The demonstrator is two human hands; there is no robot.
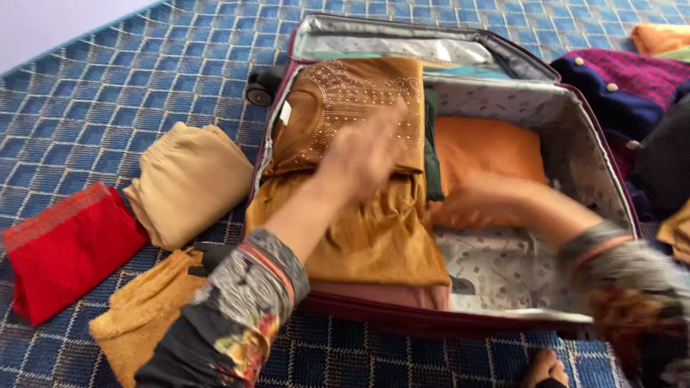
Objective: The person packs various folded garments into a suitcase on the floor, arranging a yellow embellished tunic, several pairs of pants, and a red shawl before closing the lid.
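An open maroon suitcase [575,129] lies on a blue checked bed cover. My left hand [363,154] rests flat, fingers spread, on a folded mustard-brown garment with beaded embroidery [338,97] that fills the suitcase's left half. My right hand [474,205], blurred by motion, presses against a folded orange garment [489,147] in the right half; whether its fingers grip the cloth is unclear. A dark green garment [431,154] shows between the two stacks. Both sleeves are patterned.
To the left of the suitcase lie a folded beige garment [190,183], a folded red one [68,248] and a mustard one [144,312]. Dark blue and maroon clothes [625,82] are heaped at the right. A toe [544,368] shows at the bottom edge.
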